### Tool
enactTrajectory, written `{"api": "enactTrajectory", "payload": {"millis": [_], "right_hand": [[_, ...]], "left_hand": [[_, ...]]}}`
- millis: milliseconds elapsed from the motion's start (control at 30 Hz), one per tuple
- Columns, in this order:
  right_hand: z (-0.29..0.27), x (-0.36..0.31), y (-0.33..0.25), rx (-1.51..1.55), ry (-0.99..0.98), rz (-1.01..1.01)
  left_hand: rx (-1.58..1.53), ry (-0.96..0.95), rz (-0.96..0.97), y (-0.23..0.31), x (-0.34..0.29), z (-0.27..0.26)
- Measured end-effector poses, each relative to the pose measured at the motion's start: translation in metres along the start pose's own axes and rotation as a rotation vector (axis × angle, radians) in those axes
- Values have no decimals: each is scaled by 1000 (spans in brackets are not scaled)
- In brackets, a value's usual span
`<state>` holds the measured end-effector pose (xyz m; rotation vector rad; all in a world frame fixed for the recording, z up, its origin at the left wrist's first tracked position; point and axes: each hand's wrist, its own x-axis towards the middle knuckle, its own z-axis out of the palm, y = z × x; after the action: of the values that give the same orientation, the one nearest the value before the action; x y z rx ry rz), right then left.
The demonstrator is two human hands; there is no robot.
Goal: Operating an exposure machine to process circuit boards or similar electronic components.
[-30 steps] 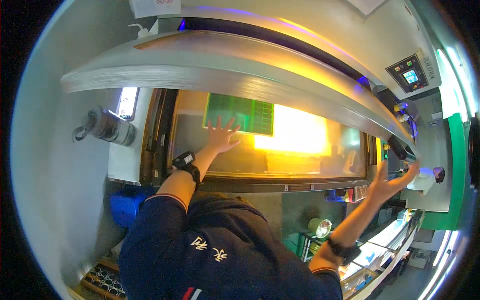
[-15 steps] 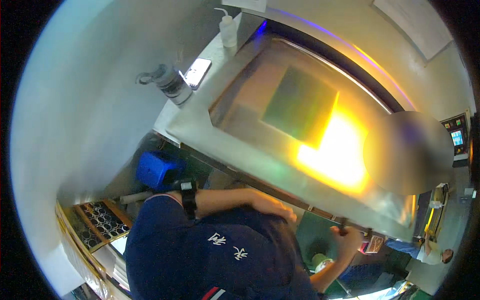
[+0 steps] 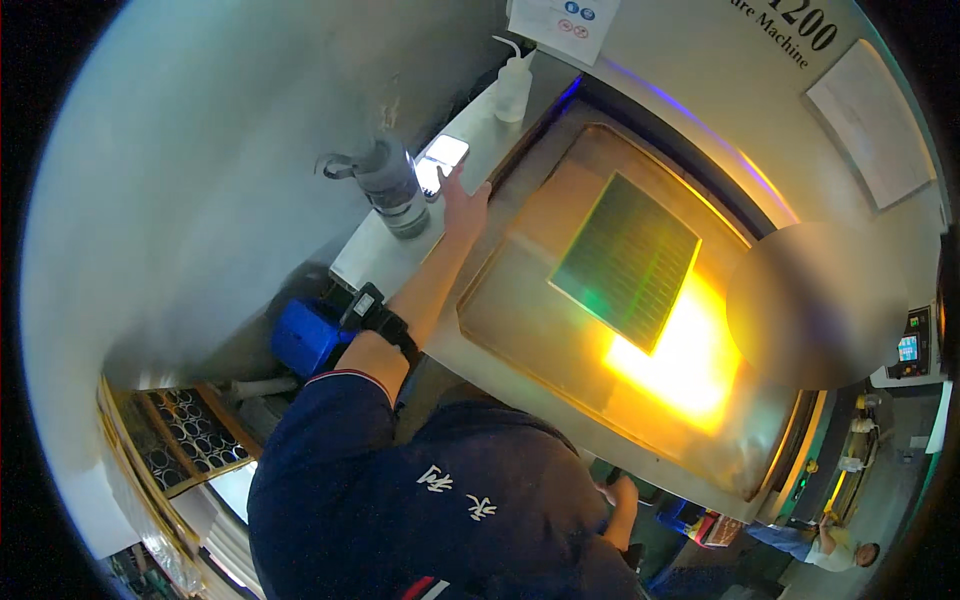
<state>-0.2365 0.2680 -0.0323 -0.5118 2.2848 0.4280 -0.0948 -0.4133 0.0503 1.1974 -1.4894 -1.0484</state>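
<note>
My left hand [image 3: 465, 208] reaches up with its fingers apart, the fingertips at the lower edge of a lit smartphone [image 3: 446, 153]. The phone lies on a pale ledge beside a clear drinking bottle [image 3: 395, 195] with a loop on its lid. My right hand [image 3: 622, 496] is low, below the front edge of a machine's bed. Its fingers curl around something dark that I cannot make out. A green gridded panel [image 3: 628, 262] rests on the amber-lit machine bed [image 3: 520, 295], out of reach of both hands.
A white wash bottle [image 3: 513, 92] stands farther along the ledge. A blue bin [image 3: 305, 335] is below it on the left. Near my left side is a rack with round holes [image 3: 200, 430]. Another person [image 3: 835, 548] is at the far right, beyond the machine.
My left hand has gone from in front of my body up to the phone. My right hand has dropped lower and closer to my body. The view has shifted, and the panel looks sharper.
</note>
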Motion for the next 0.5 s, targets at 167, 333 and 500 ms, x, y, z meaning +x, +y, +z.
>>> {"api": "enactTrajectory", "payload": {"millis": [167,333,500], "right_hand": [[18,7,19,23,-85,68],[4,-6,0,47,-68,72],[1,-24,-1,74,19,-15]], "left_hand": [[-344,-217,-542,36,25,9],[-173,-219,-188,31,12,22],[67,-828,213,26,-139,96]]}}
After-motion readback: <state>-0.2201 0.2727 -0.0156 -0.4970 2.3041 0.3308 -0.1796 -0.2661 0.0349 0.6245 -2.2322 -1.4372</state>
